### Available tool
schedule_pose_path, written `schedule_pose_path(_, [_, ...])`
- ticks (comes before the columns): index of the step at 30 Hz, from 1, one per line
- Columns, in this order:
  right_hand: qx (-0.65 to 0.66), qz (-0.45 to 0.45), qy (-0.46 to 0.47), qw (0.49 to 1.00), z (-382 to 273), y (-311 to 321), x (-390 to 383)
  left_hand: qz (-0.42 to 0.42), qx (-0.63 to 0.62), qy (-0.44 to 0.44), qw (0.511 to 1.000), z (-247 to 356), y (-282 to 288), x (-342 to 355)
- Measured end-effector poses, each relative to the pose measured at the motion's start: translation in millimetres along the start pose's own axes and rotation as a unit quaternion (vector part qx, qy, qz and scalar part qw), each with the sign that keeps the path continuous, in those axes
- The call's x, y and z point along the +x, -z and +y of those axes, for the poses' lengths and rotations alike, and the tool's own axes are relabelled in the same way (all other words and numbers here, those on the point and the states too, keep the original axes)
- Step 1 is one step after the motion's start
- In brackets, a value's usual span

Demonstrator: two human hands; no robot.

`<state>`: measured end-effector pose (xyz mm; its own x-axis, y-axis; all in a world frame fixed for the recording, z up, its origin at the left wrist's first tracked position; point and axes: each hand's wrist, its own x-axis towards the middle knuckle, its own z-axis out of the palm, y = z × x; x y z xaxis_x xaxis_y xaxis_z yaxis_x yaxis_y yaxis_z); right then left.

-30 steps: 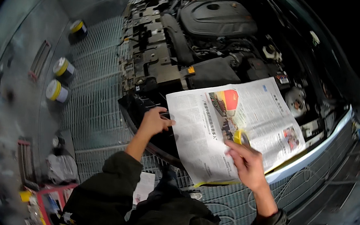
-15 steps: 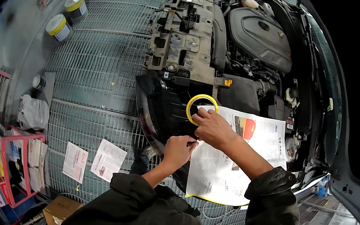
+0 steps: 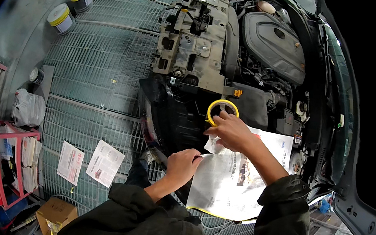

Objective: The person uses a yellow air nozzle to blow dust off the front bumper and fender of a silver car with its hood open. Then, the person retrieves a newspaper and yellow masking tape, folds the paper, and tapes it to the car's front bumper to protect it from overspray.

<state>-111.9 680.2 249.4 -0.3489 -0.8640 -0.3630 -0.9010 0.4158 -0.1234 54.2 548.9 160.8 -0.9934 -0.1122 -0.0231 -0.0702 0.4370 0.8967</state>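
Observation:
My right hand (image 3: 232, 132) is closed around the lower side of a roll of yellow tape (image 3: 224, 102), its ring standing out past the fingers. Below it, my left hand (image 3: 181, 168) has its fingers bent together at the left edge of a newspaper sheet (image 3: 214, 188); whether they pinch paper or tape is hidden. The sheet is spread over the car's front corner, its top left part creased and raised under my right hand. Yellow tape runs along its bottom edge. To the left of the paper lies a dark headlight (image 3: 148, 124).
An engine bay with a black engine cover (image 3: 275, 45) stretches ahead, behind the bare front frame (image 3: 198, 47). On the grated floor at left lie two printed sheets (image 3: 105, 163). Paint cans (image 3: 61, 19), a red rack (image 3: 4, 159) and a cardboard box (image 3: 55, 216) stand farther left.
My right hand has moved slightly up and right with the tape roll. The newspaper's upper left corner has creased and lifted. My left hand has shifted slightly down.

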Motion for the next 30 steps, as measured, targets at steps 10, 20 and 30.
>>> schedule_pose_path(10, [-0.100, 0.020, 0.003, 0.995, 12.7, 7.9, 17.3, -0.059, 0.146, -0.373, 0.914, 19.1, -15.9, -16.6])
schedule_pose_path(20, [-0.027, 0.053, -0.128, 0.990, 56.5, 4.6, 23.2, -0.092, 0.136, -0.400, 0.902, 3.1, -32.4, -22.3])
schedule_pose_path(30, [-0.114, 0.286, -0.320, 0.896, 104.3, 20.9, 29.1, -0.124, 0.142, -0.389, 0.902, 7.1, -32.3, -21.1])
